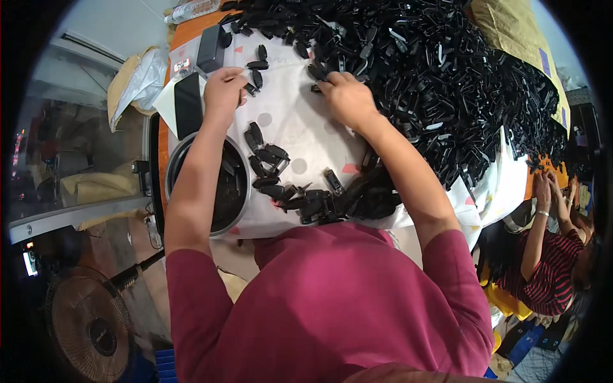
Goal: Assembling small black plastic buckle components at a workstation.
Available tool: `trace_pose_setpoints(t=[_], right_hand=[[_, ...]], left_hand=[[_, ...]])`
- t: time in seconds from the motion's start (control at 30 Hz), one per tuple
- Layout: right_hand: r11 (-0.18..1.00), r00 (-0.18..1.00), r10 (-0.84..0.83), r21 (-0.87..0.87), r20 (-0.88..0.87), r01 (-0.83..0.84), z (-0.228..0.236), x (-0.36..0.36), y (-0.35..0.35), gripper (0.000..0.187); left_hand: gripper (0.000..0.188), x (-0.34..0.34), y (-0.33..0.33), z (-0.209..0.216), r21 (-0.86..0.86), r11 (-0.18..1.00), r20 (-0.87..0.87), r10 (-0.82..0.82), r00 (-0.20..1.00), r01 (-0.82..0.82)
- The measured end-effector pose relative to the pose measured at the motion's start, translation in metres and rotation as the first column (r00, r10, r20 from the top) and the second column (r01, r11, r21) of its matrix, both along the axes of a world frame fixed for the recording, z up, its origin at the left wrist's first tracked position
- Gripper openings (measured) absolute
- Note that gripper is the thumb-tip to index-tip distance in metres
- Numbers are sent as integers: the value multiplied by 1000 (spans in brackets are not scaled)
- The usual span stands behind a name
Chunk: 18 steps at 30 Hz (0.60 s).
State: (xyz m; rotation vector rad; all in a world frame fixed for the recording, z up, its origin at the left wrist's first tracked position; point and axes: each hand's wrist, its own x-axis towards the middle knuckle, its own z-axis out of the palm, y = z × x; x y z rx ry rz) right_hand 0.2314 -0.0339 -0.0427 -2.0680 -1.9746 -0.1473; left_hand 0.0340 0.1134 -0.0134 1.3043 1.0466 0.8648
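Small black plastic parts (440,83) lie in a broad heap at 1 to 2 o'clock of my view, spread over a white cloth (287,108). At about 1 o'clock my right hand (348,99) meets the heap's near edge, fingers bent and bunched, fingertips at one dark part; I cannot tell whether they grip it. At 11 o'clock my left hand (223,92) is partly closed, fingers curled beside a short line of loose parts (257,66); what it holds, if anything, I cannot tell. A curved row of parts (274,155) sweeps from 10 o'clock through 6 toward 3.

A round metal bowl (248,182) with dark contents sits at 9 o'clock, partly behind my left forearm; a black phone (188,105) lies at 10, a dark gray box (211,48) and a clear bottle (193,11) at 11. Farther out, a brown sack (511,29) stands at 2, a co-worker in stripes (549,274) at between 3 and 4, a fan (89,319) at 8.
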Motion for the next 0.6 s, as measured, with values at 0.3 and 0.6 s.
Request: trace_pose_setpoints(t=[0.3, 0.6], right_hand=[[992, 852, -71, 51, -518, 114, 23, -14, -8, 18], [996, 121, -71, -64, -990, 61, 46, -34, -42, 32]], left_hand=[[36, 16, 40, -31, 84, 928, -938, -50, 344, 363], [28, 22, 23, -28, -30, 953, -791, -206, 576, 300]])
